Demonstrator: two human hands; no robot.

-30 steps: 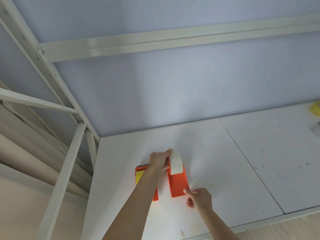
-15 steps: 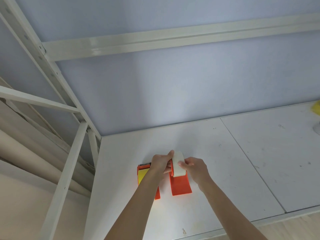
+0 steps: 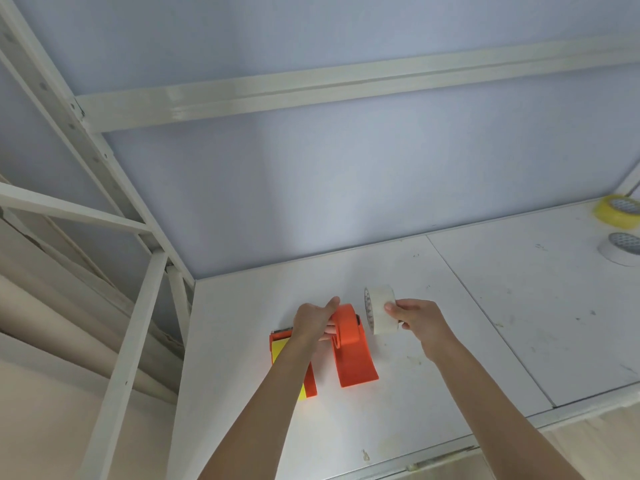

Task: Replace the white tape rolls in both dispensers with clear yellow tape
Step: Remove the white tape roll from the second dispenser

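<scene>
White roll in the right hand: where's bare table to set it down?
Bare table runs right of the orange dispenser, up to the panel seam. The right hand holds the white roll above it. Crowded: left, around both dispensers, and the far right corner by the yellow roll.

Both bare forearms reach forward and up from the lower edge of the view. The left hand (image 3: 313,322) sits at the left side of the orange dispenser (image 3: 349,344), fingers curled round its rounded top and thumb stretched over the crest. The right hand (image 3: 417,322) hovers just right of the dispenser, wrist straight, its grip closed on a white tape roll (image 3: 381,310) held on edge, clear of the dispenser.
</scene>
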